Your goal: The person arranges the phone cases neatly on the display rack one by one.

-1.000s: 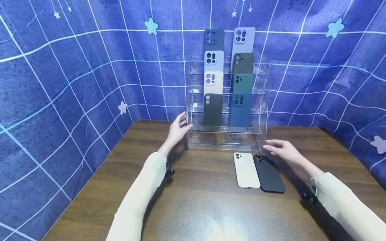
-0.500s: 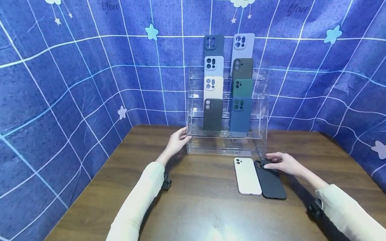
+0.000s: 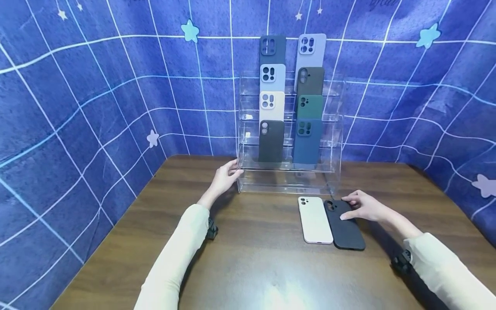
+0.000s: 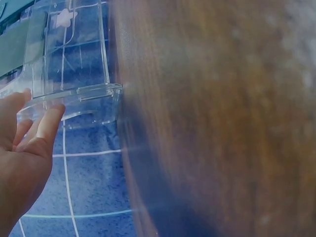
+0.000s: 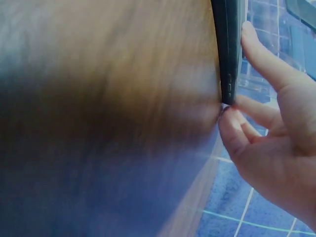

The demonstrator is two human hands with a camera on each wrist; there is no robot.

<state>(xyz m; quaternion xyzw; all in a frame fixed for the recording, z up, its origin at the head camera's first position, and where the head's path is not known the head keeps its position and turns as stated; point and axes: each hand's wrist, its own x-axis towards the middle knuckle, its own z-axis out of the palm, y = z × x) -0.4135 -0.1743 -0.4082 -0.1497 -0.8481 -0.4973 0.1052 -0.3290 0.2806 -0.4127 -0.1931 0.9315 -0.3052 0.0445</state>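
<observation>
A clear stepped display stand (image 3: 248,183) holds two columns of phone cases. My left hand (image 3: 224,177) is at its left side, thumb in front of the side panel's edge and fingers along its outer face, as the left wrist view shows around the clear panel (image 4: 79,94). On the table before the stand lie a white phone case (image 3: 315,220) and, right beside it, a black phone case (image 3: 346,230). My right hand (image 3: 366,208) pinches the black case by its right long edge, thumb on its back. In the right wrist view the fingertips are bent at the case's side (image 5: 228,59).
The wooden table (image 3: 248,258) reaches to a blue gridded curtain (image 3: 186,99) behind and at both sides. Standing cases include a dark grey one (image 3: 271,144) and a blue one (image 3: 307,146) in the lowest filled tier.
My right hand has come from the stand's right corner down onto the black case, thumb now on it. My left hand has slid lower along the stand's side.
</observation>
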